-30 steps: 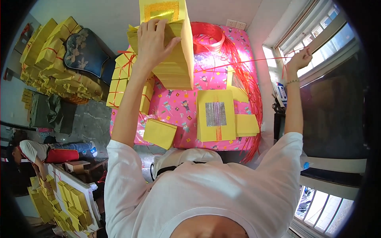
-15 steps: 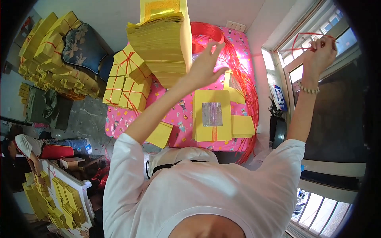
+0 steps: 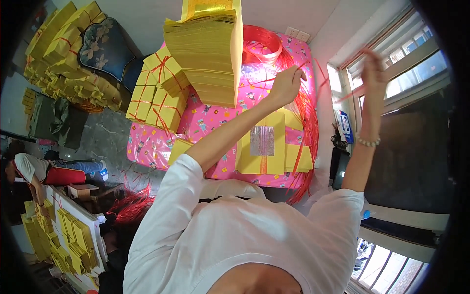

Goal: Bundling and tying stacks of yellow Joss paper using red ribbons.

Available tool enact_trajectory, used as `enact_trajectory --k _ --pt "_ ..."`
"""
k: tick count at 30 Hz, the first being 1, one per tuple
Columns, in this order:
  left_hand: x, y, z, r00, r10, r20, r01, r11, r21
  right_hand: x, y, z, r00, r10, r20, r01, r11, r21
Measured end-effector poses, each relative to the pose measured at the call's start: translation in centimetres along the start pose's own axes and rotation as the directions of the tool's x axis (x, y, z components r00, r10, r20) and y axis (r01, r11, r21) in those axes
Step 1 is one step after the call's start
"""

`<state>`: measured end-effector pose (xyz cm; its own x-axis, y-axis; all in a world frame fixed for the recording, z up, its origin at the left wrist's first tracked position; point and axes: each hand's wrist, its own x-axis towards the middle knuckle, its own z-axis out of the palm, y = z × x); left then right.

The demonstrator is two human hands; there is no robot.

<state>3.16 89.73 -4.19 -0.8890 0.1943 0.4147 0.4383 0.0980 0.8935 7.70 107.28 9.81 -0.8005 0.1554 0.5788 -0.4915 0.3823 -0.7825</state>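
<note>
While the left hand point(image 3: 289, 85) holds ribbon point(image 3: 305, 64), lettered tablecloth point(image 3: 215, 118) lies below.

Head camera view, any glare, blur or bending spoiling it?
Head view: glare whitens part of the pink tablecloth by the red coil; motion blur smears the right hand, more than the left hand; the tablecloth's near edge bows from fisheye distortion, and the picture's corners fall to black.

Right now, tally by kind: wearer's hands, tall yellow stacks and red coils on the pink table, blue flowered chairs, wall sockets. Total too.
Left hand and right hand: 2
Tall yellow stack: 1
Red coil: 1
Blue flowered chair: 1
Wall sockets: 2
Total: 7
</note>
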Motion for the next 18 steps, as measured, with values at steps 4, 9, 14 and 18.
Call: enact_trajectory --k 4,9,14,18 --pt "-0.1 3.1 0.6 0.997 0.074 -0.028 -0.078 0.978 -0.194 -3.4 7.7 3.4 0.800 0.280 0.531 -0.168 0.954 -0.249" --pt "-1.8 5.7 0.8 0.985 0.100 0.138 -0.052 0.947 -0.316 -8.4 17.4 5.1 0.899 0.089 0.429 -0.157 0.979 0.126" --pt "-5.4 6.2 0.1 0.960 0.275 -0.060 -0.282 0.938 -0.203 -2.7 13.3 5.5 0.925 0.197 0.324 -0.350 0.775 0.526" --pt "-9.6 5.5 -0.7 0.981 0.195 -0.011 -0.195 0.971 -0.141 1.4 12.8 2.2 0.910 0.190 -0.368 -0.075 0.950 0.304"
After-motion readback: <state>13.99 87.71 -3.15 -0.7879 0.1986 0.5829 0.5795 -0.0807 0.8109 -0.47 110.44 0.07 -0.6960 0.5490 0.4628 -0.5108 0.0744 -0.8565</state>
